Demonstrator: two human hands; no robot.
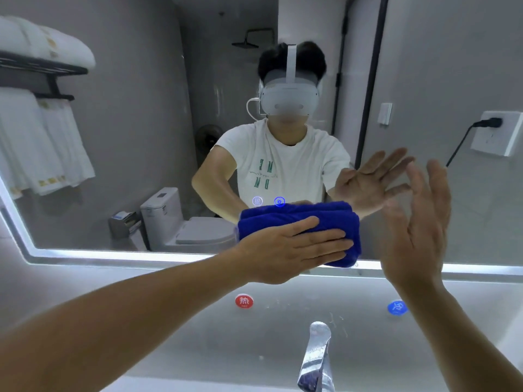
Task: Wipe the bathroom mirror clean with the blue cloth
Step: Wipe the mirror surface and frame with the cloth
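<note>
chrome, glossy and tapering, the tap (315, 360) rises nearest, its base cut off by the bottom edge. past it, on the smooth pale wall, sit two round stickers: a red sticker (244, 301) below the left hand's knuckles and a blue sticker (397, 307) below the right wrist. the left hand (294, 250) lies flat, fingers straight and close together, pressing the folded blue cloth (325, 219) against the mirror (135, 114). the thick, nubby cloth bulges above and beyond those fingertips, and its lower corner overlaps the mirror's glowing bottom strip. just right of the cloth the right hand (418, 230) stands upright, fingers spread and relaxed, holding nothing; blur hides whether its fingertips meet the glass. bare glass stretches left of and above both hands. a white wall socket (496, 132) sits beyond the right fingertips.
</note>
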